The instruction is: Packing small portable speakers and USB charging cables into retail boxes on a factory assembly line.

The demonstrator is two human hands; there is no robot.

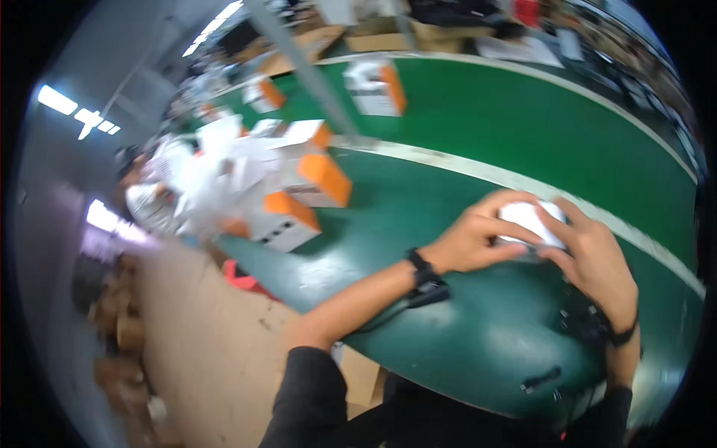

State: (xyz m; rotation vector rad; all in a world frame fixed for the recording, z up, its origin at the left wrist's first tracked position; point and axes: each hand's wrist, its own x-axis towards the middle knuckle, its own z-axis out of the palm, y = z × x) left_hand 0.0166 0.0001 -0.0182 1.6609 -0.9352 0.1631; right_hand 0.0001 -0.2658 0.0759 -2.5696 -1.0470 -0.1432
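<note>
While left fingers and right fingers clasp white object, boxes leftward, post beyond.

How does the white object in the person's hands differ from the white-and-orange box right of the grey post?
Support: the white object is held between the left hand and right hand; the box stands untouched on the far green surface.
Colour: the object shows only white, while the box also has an orange side.
Cover: fingers partly hide the object; nothing covers the box's front.
Both show white surfaces.
</note>
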